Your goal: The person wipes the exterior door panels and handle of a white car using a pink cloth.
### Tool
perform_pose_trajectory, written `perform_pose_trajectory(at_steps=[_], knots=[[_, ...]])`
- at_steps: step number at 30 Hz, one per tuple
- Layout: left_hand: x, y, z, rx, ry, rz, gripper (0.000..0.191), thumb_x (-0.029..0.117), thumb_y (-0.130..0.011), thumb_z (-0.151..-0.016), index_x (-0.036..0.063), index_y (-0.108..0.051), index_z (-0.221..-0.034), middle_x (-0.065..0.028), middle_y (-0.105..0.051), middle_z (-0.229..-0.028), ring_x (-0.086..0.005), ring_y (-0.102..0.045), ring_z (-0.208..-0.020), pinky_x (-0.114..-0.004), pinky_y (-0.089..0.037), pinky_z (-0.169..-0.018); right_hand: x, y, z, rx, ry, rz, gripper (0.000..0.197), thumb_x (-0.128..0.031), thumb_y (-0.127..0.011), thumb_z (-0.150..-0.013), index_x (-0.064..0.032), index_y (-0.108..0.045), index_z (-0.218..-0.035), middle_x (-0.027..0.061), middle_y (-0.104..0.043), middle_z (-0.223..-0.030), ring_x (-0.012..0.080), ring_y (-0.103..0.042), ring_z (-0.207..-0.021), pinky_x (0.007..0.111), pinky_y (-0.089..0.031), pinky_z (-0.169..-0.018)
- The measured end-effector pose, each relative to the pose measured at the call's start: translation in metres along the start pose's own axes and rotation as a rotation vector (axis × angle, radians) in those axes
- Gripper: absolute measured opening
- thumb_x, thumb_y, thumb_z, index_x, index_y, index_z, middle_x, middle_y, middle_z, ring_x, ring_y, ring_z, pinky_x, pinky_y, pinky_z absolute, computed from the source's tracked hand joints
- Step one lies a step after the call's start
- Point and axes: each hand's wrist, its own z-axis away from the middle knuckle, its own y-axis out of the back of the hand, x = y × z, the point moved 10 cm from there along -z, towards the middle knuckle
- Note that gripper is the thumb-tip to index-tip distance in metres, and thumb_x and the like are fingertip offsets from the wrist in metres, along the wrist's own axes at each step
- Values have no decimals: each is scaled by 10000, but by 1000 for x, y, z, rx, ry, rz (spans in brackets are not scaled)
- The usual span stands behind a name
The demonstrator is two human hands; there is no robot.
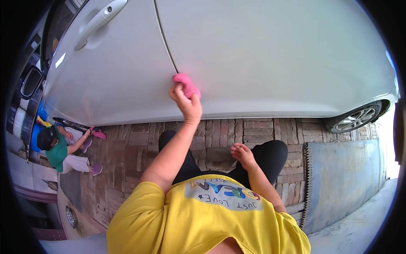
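My left hand (187, 101) grips a bunched pink cloth (190, 87) against the side of a pale silver car (253, 63). It is at the lower part of the dark seam (165, 41) between two door panels. The cloth is slightly blurred, and its folds hide part of my fingers. My right hand (243, 155) hangs beside my bent right knee, fingers loosely curled and apart, holding nothing. A door handle (95, 28) is at the upper left, above my left hand.
A person in a green top (58, 155) squats at the left by a car wheel, one hand at a pink cloth (99, 134). Another wheel (356, 119) is at the right. A metal sheet (342, 181) lies on the brick paving (133, 149). A side mirror (31, 82) sticks out far left.
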Motion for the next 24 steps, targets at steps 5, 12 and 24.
perform_pose_trajectory(at_steps=[5,12,24], knots=[[54,-115,84,-376,-17,138,353,-26,-566,-659,63,-507,-995,-168,-414,-1037,-347,-444,-983,-405,-390,-856,-8,20,13,125,12,-13,233,-193,-475,-890,-106,-522,-1101,38,-601,-948,141,-579,-846,288,-472,-758],[-19,-156,214,-1028,996,835,355,11,-545,-790,15,-465,-1136,-62,-557,-1050,-152,-539,-956,-296,-430,-857,-7,41,25,216,105,-51,275,-282,-474,-894,-142,-519,-1126,3,-581,-956,100,-554,-831,257,-443,-719],[-57,-45,318,-1191,1877,1128,535,421,-548,-826,69,-448,-1216,-93,-510,-1210,-252,-469,-1128,-428,-340,-989,35,-40,-17,-119,8,-477,275,-220,-502,-887,-56,-508,-1107,85,-575,-1069,214,-562,-973,375,-436,-882]])
